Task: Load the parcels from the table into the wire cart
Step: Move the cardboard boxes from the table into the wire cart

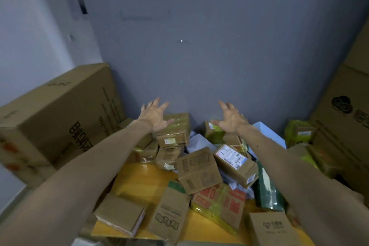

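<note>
A heap of cardboard parcels covers the yellow table. Both my arms stretch out over the heap toward the back wall. My left hand hovers with fingers spread just above a taped brown box at the back of the pile. Further right, my right hand is spread too, held over a small box with green tape and holding nothing. Nearer me lie a tilted brown box, a box with a white label and a red-printed parcel. No wire cart is in view.
A large carton stands at the left against the wall. Tall cartons are stacked at the right. A dark green package and flat boxes lie near the table's front edge. A grey wall closes the back.
</note>
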The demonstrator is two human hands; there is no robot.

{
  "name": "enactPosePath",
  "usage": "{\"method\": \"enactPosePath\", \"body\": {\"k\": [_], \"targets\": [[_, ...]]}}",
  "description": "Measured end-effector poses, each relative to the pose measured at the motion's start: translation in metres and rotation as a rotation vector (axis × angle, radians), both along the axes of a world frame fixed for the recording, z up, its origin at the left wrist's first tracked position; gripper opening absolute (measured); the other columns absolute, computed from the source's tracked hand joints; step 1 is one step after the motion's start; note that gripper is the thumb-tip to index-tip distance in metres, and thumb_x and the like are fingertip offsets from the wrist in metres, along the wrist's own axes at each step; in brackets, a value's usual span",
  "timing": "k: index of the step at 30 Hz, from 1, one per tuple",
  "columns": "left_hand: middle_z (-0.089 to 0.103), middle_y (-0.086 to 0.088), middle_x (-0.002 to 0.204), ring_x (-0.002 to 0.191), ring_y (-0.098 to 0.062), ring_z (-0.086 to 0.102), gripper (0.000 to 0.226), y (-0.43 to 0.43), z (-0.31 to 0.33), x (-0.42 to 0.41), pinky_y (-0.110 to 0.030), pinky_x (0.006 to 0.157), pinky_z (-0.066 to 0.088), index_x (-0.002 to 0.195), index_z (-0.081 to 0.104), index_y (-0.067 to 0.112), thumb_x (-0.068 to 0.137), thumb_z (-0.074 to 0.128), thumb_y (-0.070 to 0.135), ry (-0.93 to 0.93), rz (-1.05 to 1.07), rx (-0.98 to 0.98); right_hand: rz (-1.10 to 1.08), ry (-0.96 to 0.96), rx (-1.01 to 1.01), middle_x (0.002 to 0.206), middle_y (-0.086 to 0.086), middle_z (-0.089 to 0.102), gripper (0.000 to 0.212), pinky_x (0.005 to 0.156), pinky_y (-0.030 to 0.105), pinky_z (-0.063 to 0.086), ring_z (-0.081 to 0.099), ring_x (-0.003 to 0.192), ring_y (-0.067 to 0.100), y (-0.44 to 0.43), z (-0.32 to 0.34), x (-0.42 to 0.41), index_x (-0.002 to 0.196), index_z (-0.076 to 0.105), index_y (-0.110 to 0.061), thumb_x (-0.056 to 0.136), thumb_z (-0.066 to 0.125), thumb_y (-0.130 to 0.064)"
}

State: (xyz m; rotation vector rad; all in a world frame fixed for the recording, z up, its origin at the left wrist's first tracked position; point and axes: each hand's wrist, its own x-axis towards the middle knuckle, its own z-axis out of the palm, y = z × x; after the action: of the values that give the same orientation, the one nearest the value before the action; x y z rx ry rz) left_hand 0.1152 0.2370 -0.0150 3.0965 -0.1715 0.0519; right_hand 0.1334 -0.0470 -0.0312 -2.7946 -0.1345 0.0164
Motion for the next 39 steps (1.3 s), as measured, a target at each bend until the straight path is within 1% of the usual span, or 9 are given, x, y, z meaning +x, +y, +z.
{"method": "enactPosePath", "body": {"k": [6,12,19,24,29,32,34,37,39], "targets": [[0.003,-0.009,0.165,0.151,-0.031,0.007,0.078,0.011,-0.002,0.034,-0.05,0.123,0.007,0.157,0.014,0.027,0.095,0.048,0.06,0.019,0.075,-0.035,0.094,0.017,0.009,0.162,0.016,0.012,0.091,0.118,0.047,0.023,0.021,0.147,0.035,0.018,-0.005,0.058,0.157,0.007,-0.023,0.091,0.06,-0.054],[0.006,-0.011,0.165,0.151,-0.031,0.008,0.077,0.03,-0.028,0.067,-0.05,0.123,0.008,0.157,0.016,0.027,0.095,0.049,0.06,0.065,0.115,-0.071,0.124,0.069,-0.019,0.163,0.015,0.011,0.091,0.118,0.046,0.022,0.019,0.147,0.034,0.04,-0.026,0.096,0.157,0.008,-0.022,0.09,0.061,-0.054],[0.006,-0.013,0.165,0.151,-0.032,0.009,0.076,0.057,-0.071,0.121,-0.048,0.123,0.009,0.157,0.014,0.027,0.096,0.044,0.061,0.139,0.085,-0.076,0.127,0.133,-0.053,0.164,0.013,0.008,0.091,0.118,0.045,0.021,0.017,0.149,0.032,0.077,-0.054,0.141,0.158,0.007,-0.022,0.091,0.061,-0.053],[0.009,-0.013,0.164,0.15,-0.031,0.013,0.076,0.076,-0.103,0.167,-0.042,0.121,0.012,0.155,0.02,0.03,0.093,0.053,0.059,0.196,0.033,-0.146,0.084,0.21,-0.056,0.164,0.011,0.006,0.093,0.119,0.046,0.021,0.015,0.149,0.032,0.107,-0.078,0.168,0.158,0.002,-0.029,0.09,0.061,-0.053],[0.003,-0.012,0.165,0.151,-0.031,0.008,0.087,0.086,-0.143,0.203,-0.042,0.123,0.014,0.157,0.01,0.034,0.09,0.062,0.055,0.301,-0.034,-0.235,0.016,0.303,-0.073,0.163,0.009,0.008,0.099,0.118,0.049,0.025,0.016,0.149,0.034,0.135,-0.11,0.189,0.157,0.001,-0.033,0.084,0.067,-0.046],[-0.005,-0.008,0.165,0.152,-0.03,0.003,0.089,0.088,-0.163,0.213,-0.045,0.122,0.017,0.157,0.009,0.036,0.089,0.063,0.056,0.407,-0.044,-0.288,0.006,0.399,-0.065,0.157,0.008,0.021,0.102,0.114,0.052,0.032,0.024,0.144,0.034,0.143,-0.132,0.195,0.154,0.006,-0.038,0.073,0.067,-0.049],[-0.01,-0.005,0.165,0.153,-0.028,0.002,0.089,0.089,-0.175,0.215,-0.045,0.12,0.018,0.156,0.01,0.041,0.087,0.065,0.057,0.461,-0.041,-0.324,0.02,0.439,-0.071,0.154,0.008,0.025,0.103,0.114,0.053,0.031,0.028,0.141,0.033,0.148,-0.14,0.196,0.154,0.007,-0.037,0.074,0.071,-0.049],[-0.015,-0.004,0.165,0.152,-0.03,0.001,0.093,0.087,-0.192,0.219,-0.047,0.12,0.022,0.153,0.009,0.051,0.083,0.069,0.058,0.532,0.003,-0.395,0.046,0.487,-0.078,0.16,0.006,0.015,0.109,0.116,0.052,0.026,0.022,0.145,0.032,0.15,-0.156,0.203,0.156,0.004,-0.032,0.076,0.077,-0.048],[-0.017,-0.004,0.164,0.152,-0.035,0.003,0.098,0.085,-0.202,0.22,-0.05,0.119,0.026,0.15,0.005,0.058,0.079,0.073,0.058,0.58,0.037,-0.417,0.06,0.524,-0.048,0.163,0.006,0.008,0.114,0.116,0.048,0.028,0.021,0.146,0.032,0.151,-0.166,0.208,0.156,0.0,-0.033,0.075,0.08,-0.044]]}}
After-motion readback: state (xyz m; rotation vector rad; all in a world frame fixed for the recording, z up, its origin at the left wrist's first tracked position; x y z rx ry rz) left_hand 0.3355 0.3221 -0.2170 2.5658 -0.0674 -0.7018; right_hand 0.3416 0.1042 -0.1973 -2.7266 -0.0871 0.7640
